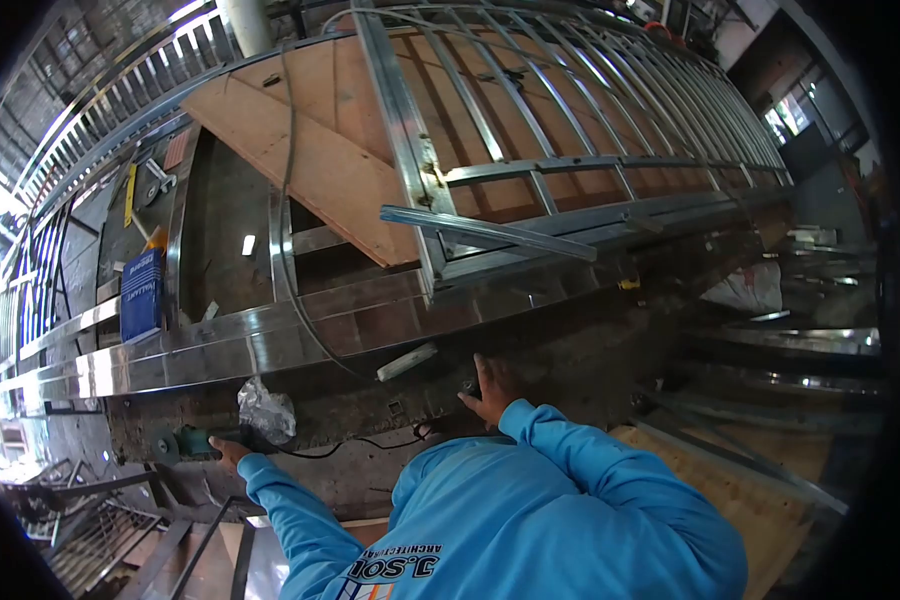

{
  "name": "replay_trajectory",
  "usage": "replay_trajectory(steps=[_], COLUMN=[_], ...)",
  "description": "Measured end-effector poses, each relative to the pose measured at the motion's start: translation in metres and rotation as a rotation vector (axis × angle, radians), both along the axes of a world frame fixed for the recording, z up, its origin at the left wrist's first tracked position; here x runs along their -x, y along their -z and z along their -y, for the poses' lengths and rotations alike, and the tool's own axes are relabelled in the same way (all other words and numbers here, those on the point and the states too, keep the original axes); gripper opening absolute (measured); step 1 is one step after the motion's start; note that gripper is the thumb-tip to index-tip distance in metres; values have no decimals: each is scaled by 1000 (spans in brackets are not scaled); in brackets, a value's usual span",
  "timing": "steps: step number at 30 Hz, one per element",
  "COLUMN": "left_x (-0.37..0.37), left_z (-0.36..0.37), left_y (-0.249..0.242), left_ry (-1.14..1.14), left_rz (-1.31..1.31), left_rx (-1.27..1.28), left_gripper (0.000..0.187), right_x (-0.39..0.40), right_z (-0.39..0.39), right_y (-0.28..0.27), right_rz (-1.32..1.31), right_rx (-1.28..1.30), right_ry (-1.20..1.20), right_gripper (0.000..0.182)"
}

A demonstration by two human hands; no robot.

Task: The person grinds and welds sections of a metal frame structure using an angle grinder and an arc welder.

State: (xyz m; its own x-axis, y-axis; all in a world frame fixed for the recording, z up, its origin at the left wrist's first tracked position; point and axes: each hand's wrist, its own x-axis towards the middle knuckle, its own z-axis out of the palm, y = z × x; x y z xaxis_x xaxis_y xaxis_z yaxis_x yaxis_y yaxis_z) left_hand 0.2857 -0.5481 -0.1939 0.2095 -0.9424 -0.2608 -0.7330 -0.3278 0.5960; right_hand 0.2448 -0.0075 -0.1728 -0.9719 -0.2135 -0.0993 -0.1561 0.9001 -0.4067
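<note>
My left hand (pixel 232 453) is closed around the body of a green angle grinder (pixel 192 441), whose disc points to the left. A black cord (pixel 320 455) trails from the grinder to the right along the dark bench edge. Beside the grinder lies a crumpled clear plastic bag (pixel 267 412). My right hand (pixel 496 388) is over the bench edge, thumb and index finger bent around a small dark piece (pixel 469 387) that I cannot make out. Left of that hand lies a pale, bar-shaped piece (pixel 407 362).
A welded metal frame with several bars (pixel 540 165) lies across the bench on brown boards (pixel 320 130). A loose metal tube (pixel 490 233) rests over its corner. A blue box (pixel 141 296) stands at left, near a yellow level (pixel 130 195). Metal lengths (pixel 810 380) are stacked at right.
</note>
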Motion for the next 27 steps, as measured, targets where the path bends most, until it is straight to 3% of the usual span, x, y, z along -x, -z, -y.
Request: replay_trajectory(steps=[6, 9, 11, 13, 17, 19, 20, 22, 24, 26, 27], left_x=[15, 30, 60, 85, 127, 147, 152, 168, 182, 209, 218], left_z=[-68, -93, -152, -221, -361, -434, -475, -550, -618, -673, -700], left_y=[-37, -48, -86, -125, -177, -200, -220, -235, -249, -250, -242], left_ry=[23, 416, 583, 811, 1293, 1546, 1661, 1818, 2024, 2122, 2179], left_rz=[44, 28, -200, -267, -567, -697, -716, -825, -715, -614, -567], left_rx=[285, 578, 716, 746, 735, 838, 936, 952, 988, 1048, 1061], left_gripper=[84, 66, 48, 43, 33, 27, 24, 22, 24, 29, 31], right_x=[-8, -15, -21, -28, -54, -69, -83, -108, -151, -203, -224], right_z=[-17, -37, -57, -84, -161, -208, -234, -293, -356, -416, -444], right_y=[-18, -19, -22, -29, -6, 8, 26, 35, 61, 82, 66], right_rz=[29, -8, -25, -26, -26, 59, -48, 167, 337, 471, 575], right_rx=[-135, -106, -94, -80, 19, 35, 56, 125, 285, 110, 101], right_ry=[-152, -223, -244, -230, -17, 136, 204, 370, 604, 815, 867], right_gripper=[96, 95, 94, 91, 78, 72, 68, 68, 69, 69, 69])
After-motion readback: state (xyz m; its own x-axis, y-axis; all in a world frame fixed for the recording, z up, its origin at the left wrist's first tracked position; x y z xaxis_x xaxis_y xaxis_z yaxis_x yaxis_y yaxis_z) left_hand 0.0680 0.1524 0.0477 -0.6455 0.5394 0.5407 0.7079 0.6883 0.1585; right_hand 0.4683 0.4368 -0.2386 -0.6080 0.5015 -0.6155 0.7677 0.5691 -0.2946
